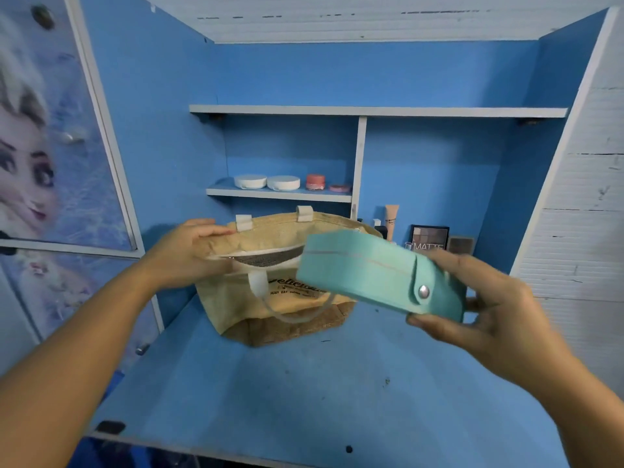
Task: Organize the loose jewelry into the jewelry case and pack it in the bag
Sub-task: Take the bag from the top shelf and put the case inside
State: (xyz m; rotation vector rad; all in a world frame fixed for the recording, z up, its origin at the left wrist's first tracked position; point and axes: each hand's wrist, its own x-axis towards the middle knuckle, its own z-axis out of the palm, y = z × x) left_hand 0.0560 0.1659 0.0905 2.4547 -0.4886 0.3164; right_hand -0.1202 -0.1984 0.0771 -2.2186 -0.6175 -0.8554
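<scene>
**Closed case held at the bag's open mouth**

The right grip [472, 298] holds the teal jewelry case [374, 275] by its right end, thumb beneath and fingers behind. The case is closed with its snap tab fastened, tilted, and its left end overlaps the right rim of the bag [229, 298]. The left grip [189, 251] pinches the bag's left rim, with the mouth standing open. The bag stands upright on the blue tabletop [304, 383], toward the back and left of centre, one handle hanging down its front.

Blue surface shows from the bag's base to the tabletop's front edge. The alcove's side walls close in left and right. Just behind the bag, a small shelf [280, 194] carries two white jars [266, 182] and a pink jar [315, 181]. Behind the case stand a tube [391, 221] and a "MATTE" palette [429, 236], against the back wall.
</scene>
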